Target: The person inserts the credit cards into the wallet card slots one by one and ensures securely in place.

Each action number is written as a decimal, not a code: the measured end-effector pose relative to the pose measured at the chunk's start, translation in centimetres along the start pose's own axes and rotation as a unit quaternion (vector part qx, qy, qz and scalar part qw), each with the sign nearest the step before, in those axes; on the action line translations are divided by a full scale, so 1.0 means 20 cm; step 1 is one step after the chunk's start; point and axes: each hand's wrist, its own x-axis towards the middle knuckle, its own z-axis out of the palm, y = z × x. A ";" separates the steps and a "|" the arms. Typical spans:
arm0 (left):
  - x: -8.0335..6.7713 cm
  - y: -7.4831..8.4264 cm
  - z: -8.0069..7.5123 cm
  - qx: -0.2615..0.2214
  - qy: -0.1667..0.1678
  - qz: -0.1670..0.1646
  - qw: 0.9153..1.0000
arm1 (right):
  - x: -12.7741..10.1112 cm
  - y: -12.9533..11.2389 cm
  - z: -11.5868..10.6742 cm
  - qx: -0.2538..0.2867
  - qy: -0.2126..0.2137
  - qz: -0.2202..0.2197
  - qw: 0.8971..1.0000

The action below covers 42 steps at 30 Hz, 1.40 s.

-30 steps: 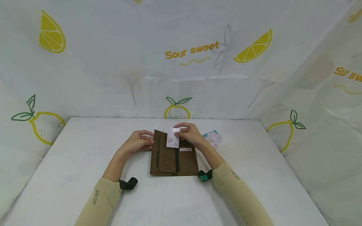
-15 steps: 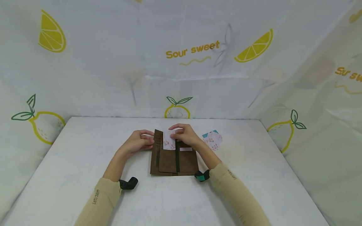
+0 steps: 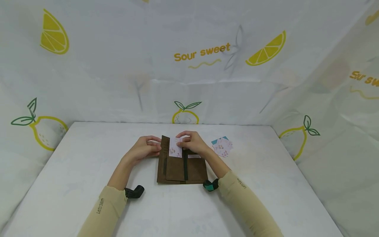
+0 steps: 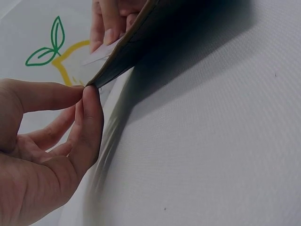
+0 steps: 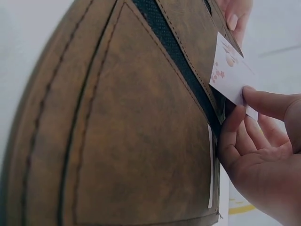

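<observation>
in front of you, past the white table [image 3: 177,210], rises a white cloth [image 3: 103,79] printed with yellow lemon slices [image 3: 55,36] and orange "sour sweet" lettering [image 3: 202,52]; lower down you see lemon outlines [image 3: 185,117] with green leaves, at centre and both sides.

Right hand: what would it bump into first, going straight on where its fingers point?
Beyond the card it pinches, the right hand would probably meet the left flap of the brown wallet, though depth is unclear.

One wallet [image 3: 176,169], two hands [image 3: 145,148], two wrist cameras [image 3: 135,192], one held card [image 3: 174,150], piled cards [image 3: 222,147] — at least two
</observation>
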 end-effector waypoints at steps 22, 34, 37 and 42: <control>0.01 -0.01 -0.01 -0.003 0.000 -0.002 1.000 | -0.02 0.02 0.00 -0.082 -0.028 -0.040 0.995; 0.01 -0.01 -0.01 0.007 -0.001 0.001 1.000 | -0.03 0.03 0.00 -0.092 -0.057 -0.047 0.993; 0.01 -0.01 -0.01 0.005 -0.001 0.001 1.000 | -0.03 0.03 0.00 -0.102 -0.066 -0.051 0.991; 0.00 0.00 -0.01 0.003 0.000 0.001 1.000 | -0.03 0.02 0.00 -0.119 -0.085 -0.061 0.987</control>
